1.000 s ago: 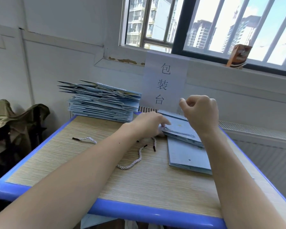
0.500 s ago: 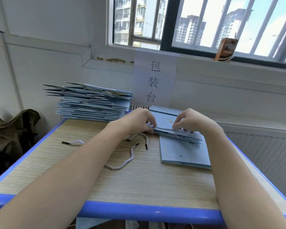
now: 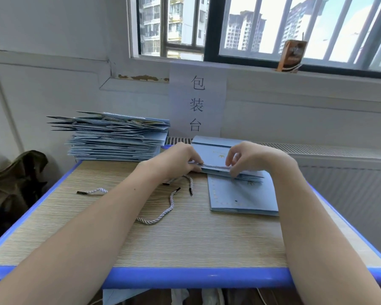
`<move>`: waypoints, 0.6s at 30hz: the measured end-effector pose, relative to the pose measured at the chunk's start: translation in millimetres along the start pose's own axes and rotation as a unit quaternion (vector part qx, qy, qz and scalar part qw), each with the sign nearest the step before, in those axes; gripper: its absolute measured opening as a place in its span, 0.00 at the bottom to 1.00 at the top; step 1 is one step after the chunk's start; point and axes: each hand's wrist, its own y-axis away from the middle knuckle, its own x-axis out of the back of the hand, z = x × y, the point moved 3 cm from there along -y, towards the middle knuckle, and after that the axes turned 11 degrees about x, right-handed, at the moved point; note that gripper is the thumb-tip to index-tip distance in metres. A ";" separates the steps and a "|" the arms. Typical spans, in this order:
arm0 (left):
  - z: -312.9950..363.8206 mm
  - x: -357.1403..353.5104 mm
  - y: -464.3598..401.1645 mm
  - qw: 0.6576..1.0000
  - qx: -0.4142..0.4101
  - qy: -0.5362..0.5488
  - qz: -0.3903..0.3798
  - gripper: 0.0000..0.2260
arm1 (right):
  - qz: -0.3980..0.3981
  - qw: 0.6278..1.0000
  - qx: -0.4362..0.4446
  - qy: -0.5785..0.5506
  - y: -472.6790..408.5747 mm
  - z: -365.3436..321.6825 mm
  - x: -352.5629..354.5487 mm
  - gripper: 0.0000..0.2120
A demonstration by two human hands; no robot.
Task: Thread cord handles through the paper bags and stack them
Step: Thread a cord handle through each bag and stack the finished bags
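now both hands pinch a cord on a bag.
left hand (image 3: 177, 160) and right hand (image 3: 250, 158) hold the cord (image 3: 213, 166) ends along the bag (image 3: 211, 151); loose cords (image 3: 163, 213) lie near the left wrist, stack (image 3: 117, 137) beyond, on the table (image 3: 185, 277).

Both bare forearms reach forward, hands close together. Left hand (image 3: 176, 160) has its fingers curled in a pinch, right hand (image 3: 251, 158) is arched with fingertips pinching downward too.

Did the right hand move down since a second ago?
Yes. The right hand was raised beside the paper sign; now it has come down below the sign onto the bag, pinching the cord.
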 end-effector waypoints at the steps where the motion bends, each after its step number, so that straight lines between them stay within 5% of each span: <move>1: 1.4 1.2 0.6 1.000 -0.010 0.002 0.013 0.11 | 0.014 1.000 0.006 0.008 -0.9 -0.5 -0.1 0.11; 8: 3.7 2.7 0.7 0.998 -0.032 0.004 0.050 0.09 | 0.095 0.992 0.026 0.072 -13.9 1.8 -5.8 0.14; 18: 6.3 0.0 3.9 1.000 -0.019 -0.017 0.009 0.08 | -0.004 0.999 -0.035 -0.040 1.4 1.2 2.6 0.15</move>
